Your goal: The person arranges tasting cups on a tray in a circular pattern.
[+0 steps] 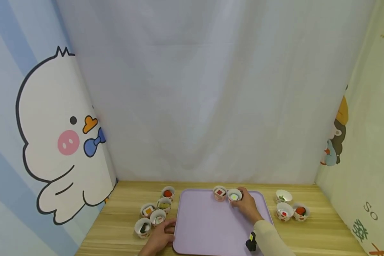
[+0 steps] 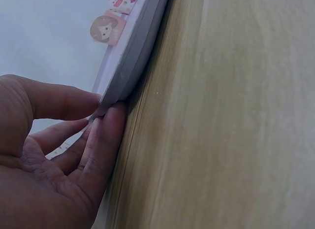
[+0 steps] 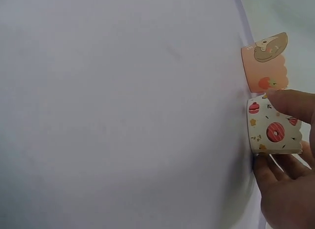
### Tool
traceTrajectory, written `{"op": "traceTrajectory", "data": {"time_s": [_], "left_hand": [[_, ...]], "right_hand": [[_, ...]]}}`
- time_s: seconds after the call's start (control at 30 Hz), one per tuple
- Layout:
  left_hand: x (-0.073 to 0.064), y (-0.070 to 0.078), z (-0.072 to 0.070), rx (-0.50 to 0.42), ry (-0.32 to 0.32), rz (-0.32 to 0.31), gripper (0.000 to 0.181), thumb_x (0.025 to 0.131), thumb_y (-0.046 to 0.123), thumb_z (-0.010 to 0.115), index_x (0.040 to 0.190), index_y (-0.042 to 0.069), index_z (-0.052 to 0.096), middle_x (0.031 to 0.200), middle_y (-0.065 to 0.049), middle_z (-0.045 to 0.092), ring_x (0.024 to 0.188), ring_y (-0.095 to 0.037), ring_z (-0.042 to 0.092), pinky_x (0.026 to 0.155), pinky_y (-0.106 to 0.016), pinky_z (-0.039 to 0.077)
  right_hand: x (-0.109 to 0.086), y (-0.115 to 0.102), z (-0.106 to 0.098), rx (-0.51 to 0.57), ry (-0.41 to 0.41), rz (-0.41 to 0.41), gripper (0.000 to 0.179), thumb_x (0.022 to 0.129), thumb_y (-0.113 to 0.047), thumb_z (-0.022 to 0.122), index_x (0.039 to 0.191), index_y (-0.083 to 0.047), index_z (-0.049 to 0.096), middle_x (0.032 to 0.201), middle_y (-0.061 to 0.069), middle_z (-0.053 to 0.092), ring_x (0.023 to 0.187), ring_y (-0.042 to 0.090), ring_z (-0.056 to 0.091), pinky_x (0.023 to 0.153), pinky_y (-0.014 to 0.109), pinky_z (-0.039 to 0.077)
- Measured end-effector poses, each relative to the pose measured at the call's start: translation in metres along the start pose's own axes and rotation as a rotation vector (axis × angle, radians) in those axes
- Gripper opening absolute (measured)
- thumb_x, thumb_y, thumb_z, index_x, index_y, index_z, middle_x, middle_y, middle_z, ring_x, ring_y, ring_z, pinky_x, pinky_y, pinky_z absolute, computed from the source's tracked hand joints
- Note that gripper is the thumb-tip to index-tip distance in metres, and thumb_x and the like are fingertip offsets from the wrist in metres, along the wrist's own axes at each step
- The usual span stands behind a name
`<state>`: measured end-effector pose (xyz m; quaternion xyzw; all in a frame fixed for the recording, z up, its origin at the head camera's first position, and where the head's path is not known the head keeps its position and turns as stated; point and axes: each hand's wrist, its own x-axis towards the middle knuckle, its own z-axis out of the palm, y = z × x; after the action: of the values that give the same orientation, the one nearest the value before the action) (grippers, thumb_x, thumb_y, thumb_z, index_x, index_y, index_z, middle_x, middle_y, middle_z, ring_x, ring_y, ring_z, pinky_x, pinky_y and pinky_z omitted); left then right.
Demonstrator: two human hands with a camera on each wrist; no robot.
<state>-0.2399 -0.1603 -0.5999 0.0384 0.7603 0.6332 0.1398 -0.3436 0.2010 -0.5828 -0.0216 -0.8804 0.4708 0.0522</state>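
Note:
A white paper baking cup with a doughnut print (image 3: 274, 125) stands at the far edge of the lilac tray (image 1: 211, 224). My right hand (image 1: 247, 204) grips this cup from the right, thumb on one side and fingers on the other; something pale with a yellow-green patch shows inside. Right beside it on the tray is a pink paper cup (image 1: 219, 193) with a dark red square in white inside. At the tray's left side, my left hand (image 1: 160, 237) pinches the rim (image 2: 130, 66), its thumb on top and fingertips underneath, close over the wooden table.
Left of the tray stand several filled paper cups (image 1: 143, 227), close to my left hand. Three more cups (image 1: 284, 212) are grouped on the wooden table (image 1: 320, 231) to the right. A pale curtain (image 1: 211, 106) closes off the back, with printed cloths on both sides.

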Motion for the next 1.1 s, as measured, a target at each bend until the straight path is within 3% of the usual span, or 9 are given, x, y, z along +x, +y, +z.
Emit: {"op": "traceTrajectory", "data": {"time_s": [0.33, 0.6, 0.87, 1.1], "left_hand": [[0.003, -0.002, 0.0, 0.002, 0.015, 0.017, 0.069, 0.074, -0.012, 0.056, 0.141, -0.012, 0.041, 0.131, -0.032, 0.052, 0.096, -0.021, 0.064, 0.069, -0.039, 0.059], [0.001, -0.001, 0.001, -0.009, 0.01, 0.002, 0.069, 0.073, -0.011, 0.056, 0.141, -0.01, 0.042, 0.13, -0.029, 0.054, 0.096, -0.02, 0.064, 0.069, -0.038, 0.059], [-0.001, 0.0, 0.001, -0.021, 0.007, 0.019, 0.07, 0.072, -0.011, 0.056, 0.141, -0.011, 0.041, 0.131, -0.031, 0.052, 0.097, -0.02, 0.063, 0.07, -0.038, 0.059], [-0.001, -0.001, 0.001, -0.021, 0.005, 0.013, 0.069, 0.073, -0.011, 0.057, 0.141, -0.01, 0.042, 0.13, -0.029, 0.053, 0.095, -0.018, 0.063, 0.07, -0.038, 0.059]], "right_hand": [[-0.008, -0.012, -0.012, -0.001, -0.003, -0.029, 0.079, 0.073, -0.007, 0.08, 0.142, 0.001, 0.041, 0.14, 0.031, 0.049, 0.132, 0.047, 0.044, 0.107, 0.058, 0.038], [-0.021, -0.023, -0.032, -0.017, -0.025, -0.075, 0.073, 0.081, -0.011, 0.075, 0.144, -0.001, 0.04, 0.146, 0.027, 0.045, 0.135, 0.045, 0.041, 0.105, 0.058, 0.041], [-0.036, -0.04, -0.055, -0.002, -0.006, -0.117, 0.069, 0.083, -0.007, 0.074, 0.142, 0.003, 0.041, 0.146, 0.026, 0.045, 0.136, 0.044, 0.041, 0.109, 0.053, 0.041], [-0.045, -0.049, -0.076, -0.007, 0.001, -0.137, 0.069, 0.084, -0.013, 0.074, 0.143, 0.001, 0.041, 0.146, 0.025, 0.046, 0.138, 0.043, 0.039, 0.11, 0.052, 0.04]]}}
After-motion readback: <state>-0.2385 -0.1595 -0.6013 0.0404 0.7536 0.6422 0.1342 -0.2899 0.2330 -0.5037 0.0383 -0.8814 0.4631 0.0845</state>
